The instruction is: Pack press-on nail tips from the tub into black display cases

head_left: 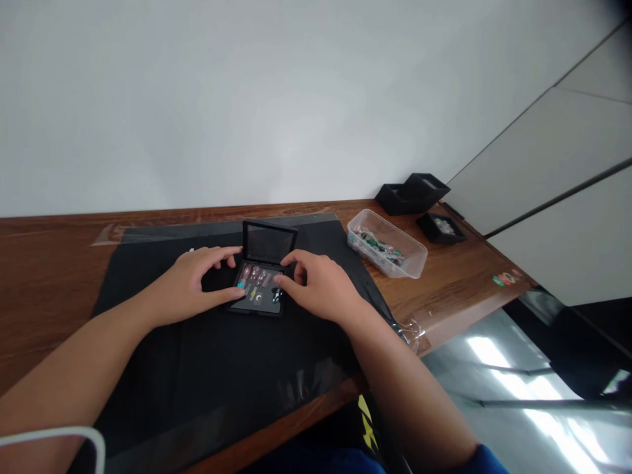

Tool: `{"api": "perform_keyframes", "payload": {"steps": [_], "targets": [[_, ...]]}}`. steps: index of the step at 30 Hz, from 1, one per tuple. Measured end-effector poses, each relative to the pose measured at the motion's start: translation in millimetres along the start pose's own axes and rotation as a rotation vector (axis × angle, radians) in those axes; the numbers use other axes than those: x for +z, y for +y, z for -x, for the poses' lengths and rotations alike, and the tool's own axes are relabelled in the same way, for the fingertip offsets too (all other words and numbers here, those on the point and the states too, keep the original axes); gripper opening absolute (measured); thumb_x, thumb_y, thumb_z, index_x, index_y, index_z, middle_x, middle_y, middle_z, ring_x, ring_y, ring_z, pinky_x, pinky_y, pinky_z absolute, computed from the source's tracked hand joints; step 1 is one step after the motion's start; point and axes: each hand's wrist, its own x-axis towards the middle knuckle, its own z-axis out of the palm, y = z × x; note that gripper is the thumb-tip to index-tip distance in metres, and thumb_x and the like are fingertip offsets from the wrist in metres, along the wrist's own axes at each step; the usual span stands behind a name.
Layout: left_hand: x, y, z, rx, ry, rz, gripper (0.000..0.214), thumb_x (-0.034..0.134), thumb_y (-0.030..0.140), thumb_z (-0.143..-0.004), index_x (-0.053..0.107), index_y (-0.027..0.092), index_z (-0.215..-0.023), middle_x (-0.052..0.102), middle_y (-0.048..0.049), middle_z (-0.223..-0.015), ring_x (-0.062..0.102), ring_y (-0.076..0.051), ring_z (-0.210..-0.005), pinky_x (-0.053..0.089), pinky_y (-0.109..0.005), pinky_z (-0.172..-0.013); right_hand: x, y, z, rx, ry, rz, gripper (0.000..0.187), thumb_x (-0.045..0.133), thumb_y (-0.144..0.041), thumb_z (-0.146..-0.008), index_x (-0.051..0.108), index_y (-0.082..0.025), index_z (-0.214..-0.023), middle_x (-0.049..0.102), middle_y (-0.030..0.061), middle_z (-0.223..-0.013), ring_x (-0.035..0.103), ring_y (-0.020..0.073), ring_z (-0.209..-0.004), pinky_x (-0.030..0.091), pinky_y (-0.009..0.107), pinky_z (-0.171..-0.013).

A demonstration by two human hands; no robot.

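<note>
A small black hinged case [270, 307] stands with its lid [269, 242] raised on a black mat. Several decorated press-on nails [255, 275] lie in its base, some reddish, others with small ornaments. My left hand [190, 283] is at the case's left side, index fingertip by the lid edge and thumb over the lower left of the base. On the right, my right hand [318, 283] has its index finger by the hinge and its thumb on the base's right part. Both hands have thumb and index finger apart. Part of the right-hand row is covered by my thumb.
The black mat [222, 368] is taped to a wooden table [49, 276] against a white wall. To the right stands a clear plastic tub [417, 260] with many small colourful pieces. Black boxes [390, 199] and a smaller black box [429, 230] sit beyond it. Small colourful items [506, 278] lie near the right edge.
</note>
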Motion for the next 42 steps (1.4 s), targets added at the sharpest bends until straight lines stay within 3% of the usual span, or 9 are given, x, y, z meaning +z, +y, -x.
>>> {"api": "perform_keyframes", "payload": {"steps": [8,14,17,21,25,28,31,35,42], "targets": [[-3.0,4.8,-0.9,-0.004,-0.008,-0.004,0.077,0.067,0.072,-0.080,0.056,0.028,-0.142,0.069,-0.0087,-0.117,0.061,-0.030,-0.101,0.045,-0.049,-0.097,0.2,-3.5,4.4,-0.151,0.118,0.074,0.023,0.062,-0.041,-0.095,0.071,-0.027,-0.110,0.069,-0.0044,-0.076,0.059,0.0123,-0.068,0.028,0.026,-0.061],[-5.6,11.5,-3.7,-0.013,-0.008,-0.014,0.078,0.065,0.076,-0.078,0.060,0.026,-0.138,0.070,-0.0090,-0.112,0.063,-0.030,-0.099,0.047,-0.048,-0.096,-1.8,-2.9,4.5,-0.166,0.177,-0.072,0.020,0.062,-0.040,-0.095,0.074,-0.025,-0.100,0.064,-0.0052,-0.068,0.058,0.0108,-0.064,0.034,0.023,-0.062],[-5.2,11.2,-3.4,-0.011,-0.015,-0.017,0.078,0.064,0.075,-0.079,0.059,0.027,-0.140,0.070,-0.0093,-0.114,0.063,-0.031,-0.101,0.047,-0.049,-0.097,-7.4,5.1,2.7,-0.155,0.297,-0.127,0.020,0.061,-0.040,-0.094,0.074,-0.024,-0.098,0.061,-0.0046,-0.065,0.055,0.0107,-0.061,0.036,0.023,-0.062],[-4.1,8.9,-2.5,-0.005,-0.012,-0.012,0.076,0.065,0.074,-0.080,0.058,0.028,-0.139,0.070,-0.0095,-0.118,0.062,-0.031,-0.103,0.044,-0.051,-0.100,-28.9,20.3,6.4,-0.072,0.567,-0.161,0.029,0.056,-0.044,-0.096,0.071,-0.020,-0.092,0.058,-0.0019,-0.066,0.049,0.0113,-0.056,0.038,0.024,-0.057],[-3.8,7.0,-2.9,-0.002,-0.022,-0.003,0.072,0.064,0.074,-0.081,0.059,0.028,-0.136,0.070,-0.0089,-0.118,0.062,-0.031,-0.104,0.043,-0.050,-0.100,-73.9,41.5,11.9,-0.016,0.768,0.032,0.031,0.056,-0.044,-0.095,0.071,-0.019,-0.086,0.060,0.0006,-0.066,0.050,0.0124,-0.057,0.037,0.026,-0.058],[-3.1,5.8,-3.7,-0.025,-0.034,0.000,0.072,0.064,0.074,-0.081,0.060,0.027,-0.135,0.070,-0.0092,-0.118,0.062,-0.032,-0.105,0.044,-0.050,-0.099,-110.6,67.0,5.5,0.095,0.673,0.270,0.029,0.059,-0.042,-0.093,0.076,-0.018,-0.094,0.067,0.0036,-0.072,0.056,0.0152,-0.063,0.037,0.027,-0.061],[-2.5,7.7,-4.5,-0.046,-0.028,0.004,0.070,0.059,0.074,-0.084,0.060,0.025,-0.134,0.070,-0.0098,-0.118,0.061,-0.033,-0.106,0.042,-0.051,-0.100,-130.0,95.1,-8.4,0.139,0.322,0.441,0.022,0.066,-0.035,-0.089,0.080,-0.020,-0.096,0.074,0.0059,-0.084,0.061,0.0172,-0.073,0.038,0.027,-0.065],[-2.6,12.6,-5.5,-0.056,-0.019,0.016,0.063,0.050,0.071,-0.091,0.063,0.025,-0.131,0.071,-0.0088,-0.115,0.064,-0.030,-0.103,0.043,-0.049,-0.100,-124.7,116.1,-24.7,0.064,0.074,0.454,0.023,0.068,-0.031,-0.088,0.081,-0.021,-0.104,0.076,0.0065,-0.089,0.064,0.0160,-0.075,0.039,0.026,-0.067],[1.4,6.5,-4.6,-0.107,0.023,0.066,0.060,0.029,0.064,-0.101,0.065,0.027,-0.132,0.074,-0.0067,-0.118,0.062,-0.031,-0.119,0.037,-0.050,-0.111,-105.9,124.5,-38.5,0.134,-0.014,0.497,0.041,0.069,-0.042,-0.087,0.077,-0.024,-0.123,0.078,0.0089,-0.101,0.068,0.0203,-0.083,0.040,0.027,-0.067]]}}
